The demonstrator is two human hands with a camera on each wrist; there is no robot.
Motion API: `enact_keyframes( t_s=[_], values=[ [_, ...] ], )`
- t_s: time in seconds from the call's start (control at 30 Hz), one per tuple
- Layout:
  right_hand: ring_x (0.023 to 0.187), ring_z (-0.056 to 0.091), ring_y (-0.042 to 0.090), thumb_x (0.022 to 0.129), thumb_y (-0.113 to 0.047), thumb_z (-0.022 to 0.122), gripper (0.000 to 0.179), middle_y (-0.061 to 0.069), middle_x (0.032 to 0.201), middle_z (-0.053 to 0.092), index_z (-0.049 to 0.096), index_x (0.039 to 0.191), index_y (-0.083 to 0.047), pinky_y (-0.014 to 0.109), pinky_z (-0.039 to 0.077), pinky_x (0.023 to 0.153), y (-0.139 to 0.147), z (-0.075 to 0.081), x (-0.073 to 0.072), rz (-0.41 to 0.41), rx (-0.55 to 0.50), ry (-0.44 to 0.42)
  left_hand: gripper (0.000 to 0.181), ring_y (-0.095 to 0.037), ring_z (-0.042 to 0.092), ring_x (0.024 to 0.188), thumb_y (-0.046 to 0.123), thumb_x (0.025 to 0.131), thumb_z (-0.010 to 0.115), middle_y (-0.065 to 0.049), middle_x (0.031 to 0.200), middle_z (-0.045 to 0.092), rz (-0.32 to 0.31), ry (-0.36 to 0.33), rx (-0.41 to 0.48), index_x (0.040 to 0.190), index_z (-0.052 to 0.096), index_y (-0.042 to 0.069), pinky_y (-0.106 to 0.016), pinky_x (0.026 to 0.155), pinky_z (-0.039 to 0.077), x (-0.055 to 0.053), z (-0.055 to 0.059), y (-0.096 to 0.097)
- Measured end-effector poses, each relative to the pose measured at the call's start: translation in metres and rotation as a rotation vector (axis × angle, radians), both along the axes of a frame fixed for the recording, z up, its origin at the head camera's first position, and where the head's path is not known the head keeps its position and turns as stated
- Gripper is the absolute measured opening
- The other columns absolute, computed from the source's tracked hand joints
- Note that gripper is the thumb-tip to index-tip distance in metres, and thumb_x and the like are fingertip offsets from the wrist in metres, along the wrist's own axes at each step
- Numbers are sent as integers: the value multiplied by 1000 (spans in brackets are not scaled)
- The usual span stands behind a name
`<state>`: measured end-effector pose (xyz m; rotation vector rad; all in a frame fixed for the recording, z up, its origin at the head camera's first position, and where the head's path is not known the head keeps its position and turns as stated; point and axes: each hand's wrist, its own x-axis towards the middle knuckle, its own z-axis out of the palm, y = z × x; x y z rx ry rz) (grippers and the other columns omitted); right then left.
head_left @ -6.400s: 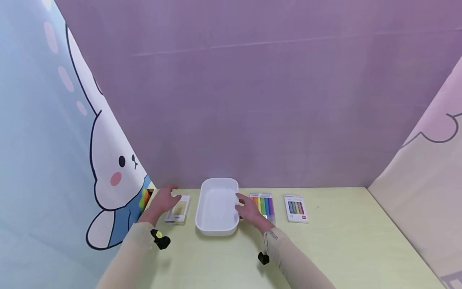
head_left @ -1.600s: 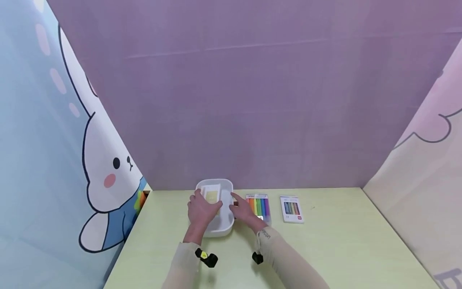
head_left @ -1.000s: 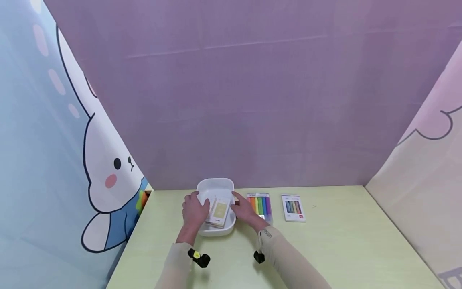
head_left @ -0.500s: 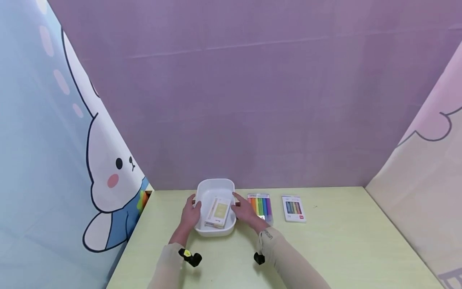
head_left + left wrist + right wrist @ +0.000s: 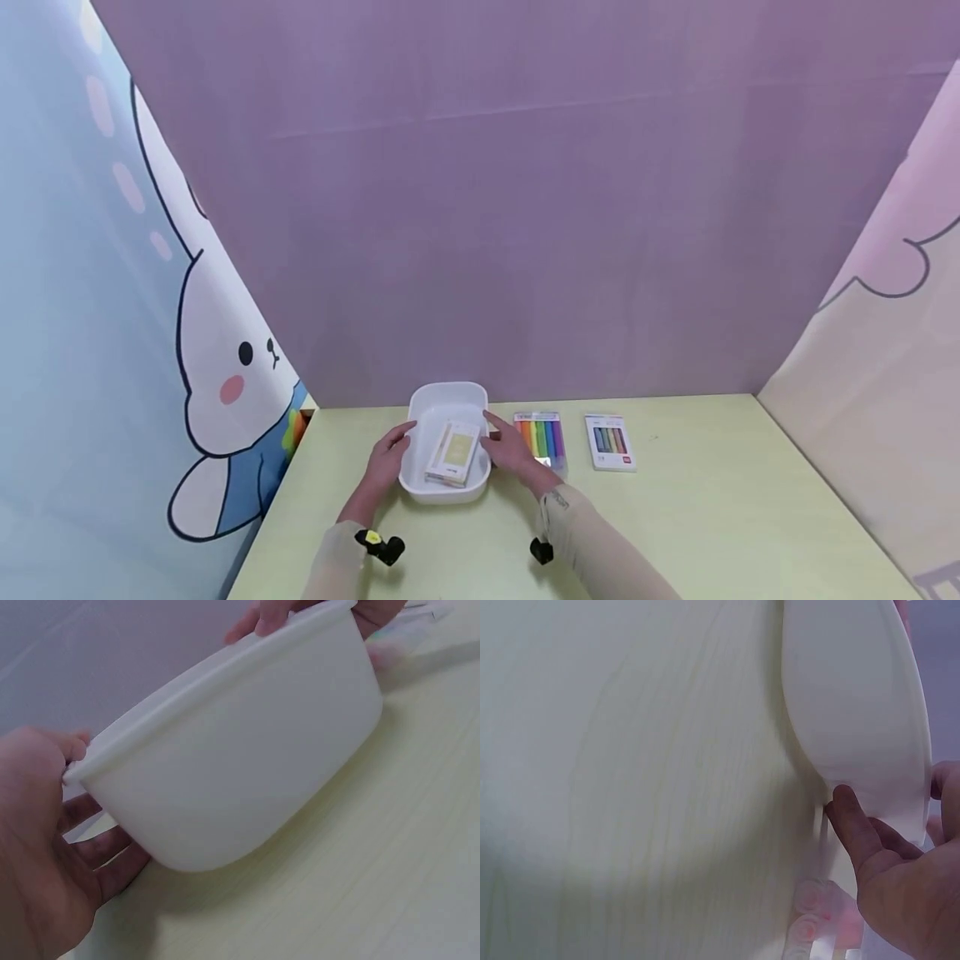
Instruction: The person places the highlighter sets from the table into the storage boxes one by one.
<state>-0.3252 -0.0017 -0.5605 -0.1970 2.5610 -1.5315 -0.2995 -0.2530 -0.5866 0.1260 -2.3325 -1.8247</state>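
A white plastic tub point(image 5: 444, 495) stands on the table at centre in the head view. Inside it lies a white box with a pale yellow panel point(image 5: 455, 451), slightly tilted to the right. My left hand point(image 5: 386, 461) grips the tub's left side; in the left wrist view its thumb is at the rim and its fingers point(image 5: 105, 847) are against the outer wall. On the opposite side my right hand point(image 5: 512, 448) holds the tub, thumb at the rim and fingers point(image 5: 859, 832) on the outer wall near the base in the right wrist view.
Just right of the tub is a clear case of rainbow-coloured pens point(image 5: 542, 437), partly behind my right hand. Farther right lies a white box picturing coloured sticks point(image 5: 610, 442). A purple backdrop point(image 5: 480, 250) rises behind the pale table point(image 5: 720, 500).
My left hand has taken the box from left of the tub, laid it inside, let go and moved to the tub's left rim. The right hand has stayed at the right rim.
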Motion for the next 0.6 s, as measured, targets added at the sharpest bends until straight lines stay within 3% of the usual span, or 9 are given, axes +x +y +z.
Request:
enact_keyframes(
  t_s=[0.23,0.43,0.6],
  values=[
    [108,59,32,96,-21,60,55,23,123,60,43,148,-22,39,54,78,0,-7,2,3,-18,10,36,-31,53,101,9,102,48,-26,111,56,-38,12,40,137,51,1,-37,82,48,0,-6,-3],
    [107,59,32,97,-19,59,55,23,123,59,42,148,-21,41,52,81,4,-1,2,9,-40,25,40,-35,55,105,14,104,44,-27,120,54,-68,-24,34,143,45,9,-42,84,49,-5,-6,-1],
    [105,61,31,96,-22,58,55,22,122,61,42,149,-19,39,52,79,4,-1,2,40,43,79,44,-37,55,107,13,105,40,-30,125,51,-127,-76,60,148,36,10,-41,84,49,-6,-5,-4]
  ],
)
